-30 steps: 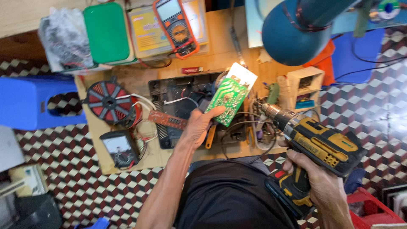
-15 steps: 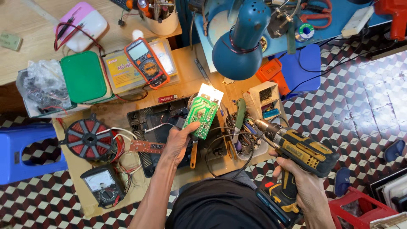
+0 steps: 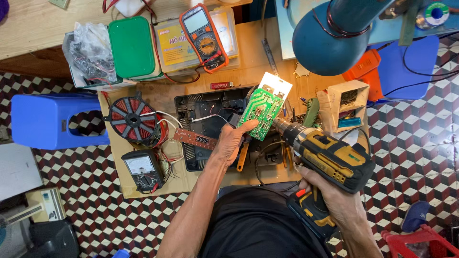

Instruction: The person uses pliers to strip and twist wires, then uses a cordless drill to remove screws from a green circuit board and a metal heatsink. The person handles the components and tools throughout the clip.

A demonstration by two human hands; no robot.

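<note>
Sitting at the far left on the patterned floor is a blue plastic stool (image 3: 50, 120), with a red copper coil (image 3: 131, 119) and an analog multimeter (image 3: 142, 170) on the cardboard beside it. Further right, the left hand (image 3: 232, 143) is closed around the lower edge of a green circuit board (image 3: 261, 113), holding it tilted above the open black appliance casing (image 3: 210, 119). Right of that, the right hand (image 3: 334, 200) wraps fully around the grip of a yellow-and-black cordless drill (image 3: 330, 160), its chuck touching the board's edge.

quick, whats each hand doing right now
Left hand: closed on the lower edge of the green circuit board, holding it up above the work board.
Right hand: closed around the grip of the yellow cordless drill, its nose at the board.
</note>
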